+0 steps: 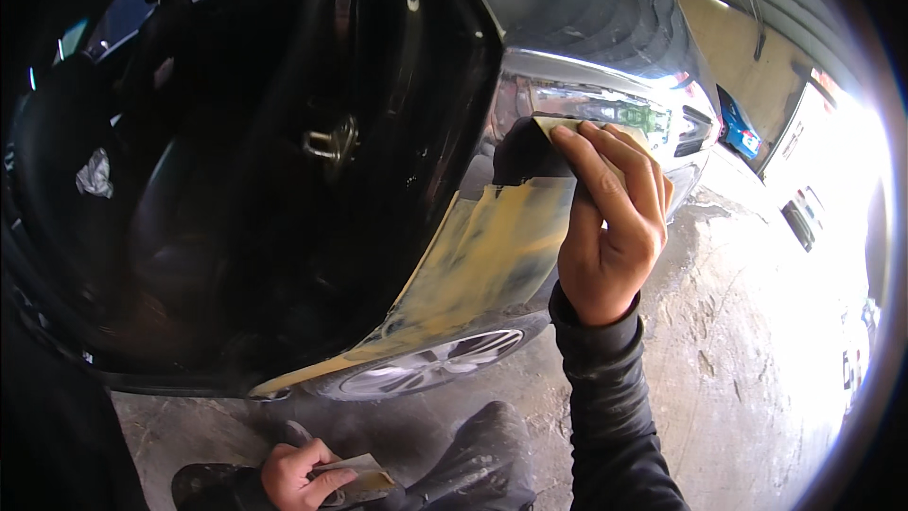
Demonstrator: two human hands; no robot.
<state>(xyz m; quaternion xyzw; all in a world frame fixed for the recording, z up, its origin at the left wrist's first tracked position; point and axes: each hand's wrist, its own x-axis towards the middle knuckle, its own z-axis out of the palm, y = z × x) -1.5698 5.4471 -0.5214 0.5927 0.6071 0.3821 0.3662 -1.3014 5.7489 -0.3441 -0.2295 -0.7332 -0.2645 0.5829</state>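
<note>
My right hand (613,218) presses a thin, flat, pale-yellow piece (550,129) against the dark car's rear side panel (541,95). Its fingers lie over the piece and cover most of it, so I cannot make out its kind. Just below, streaky yellow body filler (482,241) coats the panel, with a dark grey patch (530,153) above it. Low in the picture, near my knee, my left hand (295,476) grips a flat greyish plate (364,476) with a yellow smear along its edge.
An open doorway with a metal door latch (331,142) lies to the left, showing the dark car interior. A spoked wheel (430,364) sits under the filler. Concrete floor (719,341) spreads to the right. A blue car (738,123) stands farther off.
</note>
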